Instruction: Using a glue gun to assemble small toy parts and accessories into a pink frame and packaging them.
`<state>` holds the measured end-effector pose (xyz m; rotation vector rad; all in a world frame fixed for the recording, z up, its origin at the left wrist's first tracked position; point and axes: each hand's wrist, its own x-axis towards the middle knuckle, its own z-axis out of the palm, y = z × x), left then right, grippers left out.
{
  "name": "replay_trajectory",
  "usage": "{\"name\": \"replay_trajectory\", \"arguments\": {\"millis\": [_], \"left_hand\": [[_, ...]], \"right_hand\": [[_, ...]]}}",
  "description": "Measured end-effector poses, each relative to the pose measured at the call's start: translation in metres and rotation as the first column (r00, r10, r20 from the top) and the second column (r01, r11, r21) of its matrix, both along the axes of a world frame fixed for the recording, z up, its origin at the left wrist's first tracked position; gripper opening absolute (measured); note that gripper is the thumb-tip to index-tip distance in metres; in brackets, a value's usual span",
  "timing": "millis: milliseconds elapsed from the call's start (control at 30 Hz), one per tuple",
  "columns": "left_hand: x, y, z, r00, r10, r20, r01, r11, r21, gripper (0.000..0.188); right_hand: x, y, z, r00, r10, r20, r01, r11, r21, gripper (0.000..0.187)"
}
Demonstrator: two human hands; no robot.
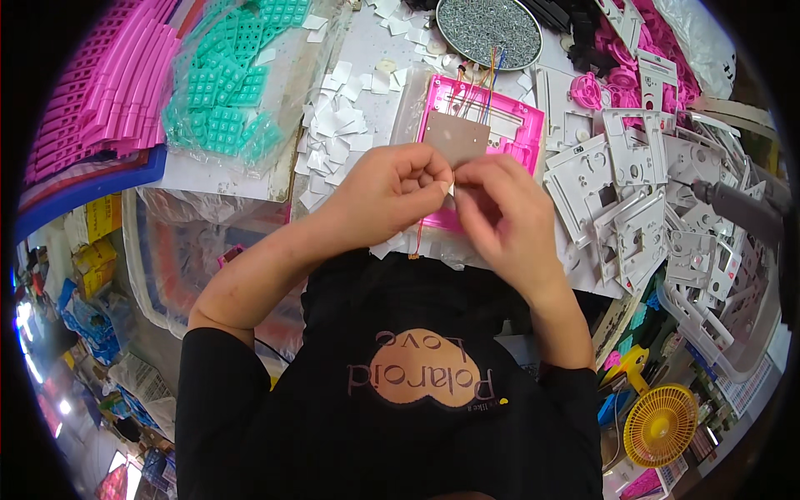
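My left hand (404, 185) and my right hand (512, 212) meet over a bright pink plastic casing (532, 133), fingers closed in a pinch. A small white piece (451, 189), perhaps paper or tape, shows between their fingertips. Under the hands, a brown circuit board (458, 137) lies in the casing, partly covered by my fingers. Thin coloured wires (490, 83) run from the board's far side, and a red wire with a small connector (414, 256) hangs at the near edge. Much of the casing's near part is hidden by my hands.
Scattered white slips (333, 125) lie left of the casing. Beyond it stands a round tray of small screws (492, 33). Teal keypads (221, 108) and stacked pink parts (125, 83) sit at left. White plastic panels (633, 158) and a grey power screwdriver (737, 204) are at right.
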<state>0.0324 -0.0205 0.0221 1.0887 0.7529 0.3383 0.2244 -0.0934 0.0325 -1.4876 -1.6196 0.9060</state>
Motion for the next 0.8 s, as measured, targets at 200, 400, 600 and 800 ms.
{"name": "replay_trajectory", "arguments": {"millis": [200,400,600,800], "left_hand": [[0.007,-0.016,-0.012,0.993,0.092,-0.072,-0.042,0.857,0.514,0.009],[0.006,0.001,-0.01,0.971,0.012,-0.24,0.077,0.931,0.358,0.011],[0.013,0.045,0.005,0.948,-0.223,-0.227,0.225,0.974,-0.018,0.021],[0.015,0.048,0.001,0.864,-0.295,-0.407,0.495,0.359,0.791,0.013]], "right_hand": [[0.001,-0.009,-0.009,0.989,-0.102,-0.103,0.106,0.994,0.028,0.013],[-0.004,-0.01,-0.019,0.992,-0.108,0.067,0.086,0.959,0.271,0.014],[-0.002,-0.002,-0.027,0.934,0.005,0.356,-0.166,0.89,0.424,0.022],[0.0,-0.003,-0.026,0.859,0.051,0.51,-0.258,0.903,0.343,0.019]]}}
